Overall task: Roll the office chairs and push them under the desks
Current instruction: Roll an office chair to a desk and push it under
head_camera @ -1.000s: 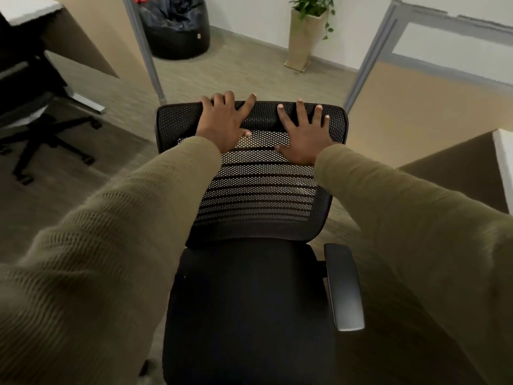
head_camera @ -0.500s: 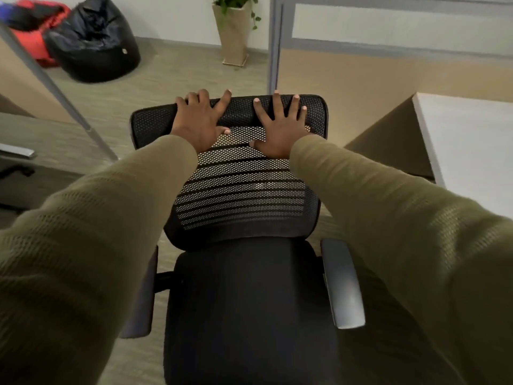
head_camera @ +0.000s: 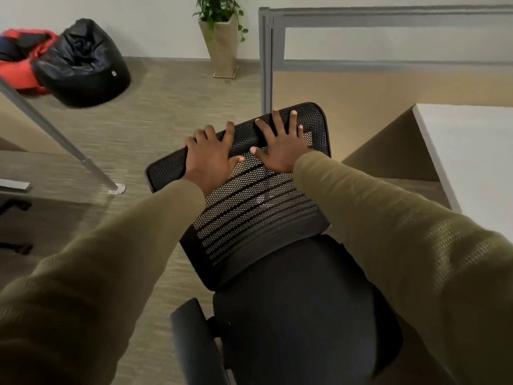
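Note:
A black office chair (head_camera: 299, 315) with a mesh backrest (head_camera: 249, 212) stands right in front of me, turned so the backrest points up and to the right. My left hand (head_camera: 211, 159) lies on the backrest's upper left, fingers hooked over the top edge. My right hand (head_camera: 280, 145) presses the upper right, fingers spread over the same edge. A white-topped desk (head_camera: 472, 151) stands to the right, with a tan side panel below it. The chair's left armrest (head_camera: 194, 343) shows; my right sleeve hides the other.
A grey-framed tan partition (head_camera: 388, 87) runs behind the desk. A slanted metal desk leg (head_camera: 55, 134) meets the floor at left, near another chair's base (head_camera: 14, 226). A black bean bag (head_camera: 83, 68), a red one (head_camera: 19, 73) and a potted plant (head_camera: 222, 43) stand by the far wall.
The chair has swivelled, its backrest now angled toward the desk on the right. Both hands stayed on the top edge. My view has turned, bringing the desk and partition closer.

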Demonstrator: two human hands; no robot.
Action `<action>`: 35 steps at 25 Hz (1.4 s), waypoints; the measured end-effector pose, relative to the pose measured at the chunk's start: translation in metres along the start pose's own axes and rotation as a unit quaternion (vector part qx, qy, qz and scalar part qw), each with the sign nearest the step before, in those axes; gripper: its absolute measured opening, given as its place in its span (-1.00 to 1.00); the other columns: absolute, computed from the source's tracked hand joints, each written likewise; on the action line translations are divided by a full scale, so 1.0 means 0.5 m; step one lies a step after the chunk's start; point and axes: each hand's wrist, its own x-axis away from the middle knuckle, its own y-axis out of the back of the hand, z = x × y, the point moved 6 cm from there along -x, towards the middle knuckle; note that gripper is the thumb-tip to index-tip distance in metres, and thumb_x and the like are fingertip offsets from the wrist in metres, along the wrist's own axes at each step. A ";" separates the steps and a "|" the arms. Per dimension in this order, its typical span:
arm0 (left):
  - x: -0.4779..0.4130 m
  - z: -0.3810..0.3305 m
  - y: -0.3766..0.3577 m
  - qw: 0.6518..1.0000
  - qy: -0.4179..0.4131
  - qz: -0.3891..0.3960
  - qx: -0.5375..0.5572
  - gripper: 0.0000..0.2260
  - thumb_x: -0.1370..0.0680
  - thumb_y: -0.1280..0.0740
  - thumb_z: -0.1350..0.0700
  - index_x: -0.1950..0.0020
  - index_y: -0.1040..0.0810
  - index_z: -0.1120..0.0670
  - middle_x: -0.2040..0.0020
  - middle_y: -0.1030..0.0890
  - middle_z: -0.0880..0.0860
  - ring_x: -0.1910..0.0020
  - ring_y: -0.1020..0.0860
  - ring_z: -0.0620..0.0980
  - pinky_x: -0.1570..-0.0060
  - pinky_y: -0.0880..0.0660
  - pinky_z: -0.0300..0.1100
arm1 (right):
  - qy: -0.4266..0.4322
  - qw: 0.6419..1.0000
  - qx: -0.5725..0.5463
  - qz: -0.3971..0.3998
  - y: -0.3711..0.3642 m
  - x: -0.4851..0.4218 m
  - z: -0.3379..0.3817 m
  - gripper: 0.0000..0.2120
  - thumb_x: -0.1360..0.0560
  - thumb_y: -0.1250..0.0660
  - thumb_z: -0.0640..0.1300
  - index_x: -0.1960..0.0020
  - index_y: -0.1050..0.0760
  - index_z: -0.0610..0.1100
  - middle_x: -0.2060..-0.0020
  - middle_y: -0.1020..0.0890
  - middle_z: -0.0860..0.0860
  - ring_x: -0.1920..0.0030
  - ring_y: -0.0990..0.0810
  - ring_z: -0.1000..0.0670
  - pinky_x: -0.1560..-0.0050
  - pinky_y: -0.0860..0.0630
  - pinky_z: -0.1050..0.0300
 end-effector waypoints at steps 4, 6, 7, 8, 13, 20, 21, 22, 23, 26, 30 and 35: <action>-0.018 -0.003 0.001 0.999 -0.028 -0.015 0.029 -0.26 -0.62 -0.12 -0.32 -0.63 0.00 0.10 -0.31 -0.40 0.35 -0.18 -0.45 0.33 -0.12 -0.44 0.21 | -0.050 0.998 -0.029 -0.034 -0.001 -0.019 0.002 -0.31 -0.61 -0.06 0.31 -0.62 0.05 0.07 -0.63 0.17 -0.09 -0.55 0.30 -0.38 -0.52 0.12 -0.42; -0.010 -0.005 0.003 0.997 -0.060 -0.014 0.048 -0.23 -0.61 -0.15 -0.32 -0.63 0.01 0.12 -0.29 -0.40 0.34 -0.17 -0.45 0.33 -0.10 -0.45 0.20 | -0.093 0.992 -0.063 -0.054 -0.002 -0.012 0.005 -0.31 -0.60 -0.05 0.33 -0.62 0.04 0.09 -0.64 0.17 -0.04 -0.57 0.31 -0.33 -0.53 0.13 -0.41; -0.005 -0.003 0.008 0.996 -0.075 -0.019 0.051 -0.22 -0.61 -0.15 -0.32 -0.63 0.02 0.13 -0.28 -0.40 0.34 -0.16 -0.45 0.32 -0.09 -0.46 0.20 | -0.111 0.989 -0.073 -0.063 -0.004 -0.009 0.009 -0.30 -0.60 -0.04 0.35 -0.63 0.06 0.09 -0.64 0.18 -0.03 -0.57 0.33 -0.30 -0.52 0.15 -0.39; 0.002 0.003 0.013 0.994 -0.093 -0.020 0.052 -0.20 -0.61 -0.15 -0.32 -0.63 0.04 0.14 -0.28 -0.40 0.34 -0.15 -0.46 0.32 -0.08 -0.47 0.19 | -0.128 0.986 -0.081 -0.068 -0.007 -0.003 0.019 -0.29 -0.59 -0.03 0.36 -0.63 0.07 0.10 -0.64 0.18 -0.02 -0.57 0.34 -0.29 -0.51 0.16 -0.38; 0.040 0.019 0.050 0.980 -0.188 -0.024 0.055 -0.06 -0.56 -0.16 -0.42 -0.64 0.10 0.19 -0.26 -0.41 0.32 -0.11 -0.50 0.26 0.01 -0.53 0.10 | -0.204 0.964 -0.136 -0.101 0.007 0.033 0.062 -0.29 -0.60 -0.05 0.34 -0.63 0.03 0.03 -0.64 0.15 -0.09 -0.57 0.30 -0.31 -0.55 0.16 -0.35; 0.138 0.107 0.059 0.961 -0.245 -0.020 0.126 -0.13 -0.55 -0.23 -0.36 -0.59 -0.13 0.26 -0.20 -0.47 0.25 -0.05 -0.56 0.18 0.12 -0.46 -0.05 | -0.243 0.943 -0.220 -0.064 0.001 0.110 0.219 -0.24 -0.57 -0.05 0.41 -0.63 -0.03 0.02 -0.64 0.08 0.00 -0.59 -0.10 -0.26 -0.54 -0.13 -0.23; 0.162 0.124 0.060 0.957 -0.245 -0.013 0.156 -0.20 -0.55 -0.26 -0.33 -0.55 -0.23 0.23 -0.18 -0.48 0.22 -0.04 -0.57 0.17 0.15 -0.42 -0.08 | -0.245 0.941 -0.225 -0.056 -0.003 0.121 0.258 -0.23 -0.57 -0.04 0.42 -0.63 -0.03 0.02 -0.64 0.08 0.00 -0.58 -0.13 -0.25 -0.52 -0.16 -0.21; 0.187 0.140 0.059 0.951 -0.246 -0.009 0.187 -0.27 -0.54 -0.29 -0.30 -0.51 -0.33 0.19 -0.16 -0.51 0.19 -0.03 -0.58 0.16 0.17 -0.39 -0.11 | -0.245 0.941 -0.227 -0.050 -0.007 0.133 0.299 -0.23 -0.57 -0.03 0.42 -0.63 -0.03 0.01 -0.64 0.07 -0.01 -0.58 -0.15 -0.25 -0.51 -0.16 -0.20; 0.213 0.158 0.060 0.945 -0.253 -0.010 0.209 -0.33 -0.53 -0.31 -0.27 -0.46 -0.40 0.16 -0.14 -0.54 0.18 -0.01 -0.60 0.15 0.18 -0.38 -0.13 | -0.246 0.941 -0.227 -0.052 -0.008 0.147 0.338 -0.23 -0.57 -0.02 0.42 -0.63 -0.05 0.00 -0.64 0.06 0.00 -0.57 -0.15 -0.24 -0.51 -0.15 -0.19; 0.291 0.212 0.061 0.919 -0.320 -0.009 0.231 -0.52 -0.57 -0.31 -0.18 -0.35 -0.54 0.10 -0.09 -0.64 0.15 0.05 -0.65 0.15 0.23 -0.38 -0.14 | -0.266 0.924 -0.266 -0.066 -0.015 0.196 0.442 -0.22 -0.56 0.03 0.45 -0.61 -0.13 -0.01 -0.64 0.00 0.00 -0.58 -0.16 -0.20 -0.51 -0.13 -0.15; 0.414 0.282 0.035 0.857 -0.452 -0.028 0.245 -0.66 -0.62 -0.28 -0.02 -0.29 -0.58 0.15 -0.08 -0.67 0.21 0.11 -0.66 0.16 0.27 -0.44 -0.09 | -0.277 0.891 -0.339 -0.120 -0.066 0.306 0.568 -0.25 -0.54 0.04 0.48 -0.59 -0.19 0.10 -0.63 -0.07 0.10 -0.58 -0.16 -0.10 -0.53 -0.07 -0.08; 0.423 0.333 0.011 0.862 -0.444 -0.093 0.225 -0.34 -0.58 0.01 -0.29 -0.50 -0.37 0.11 -0.18 -0.47 0.20 -0.09 -0.49 0.19 -0.02 -0.45 0.06 | -0.365 0.861 -0.319 -0.156 -0.125 0.451 0.655 -0.16 -0.42 0.10 0.59 -0.59 -0.11 0.21 -0.59 -0.19 0.16 -0.52 -0.31 -0.07 -0.47 -0.27 -0.09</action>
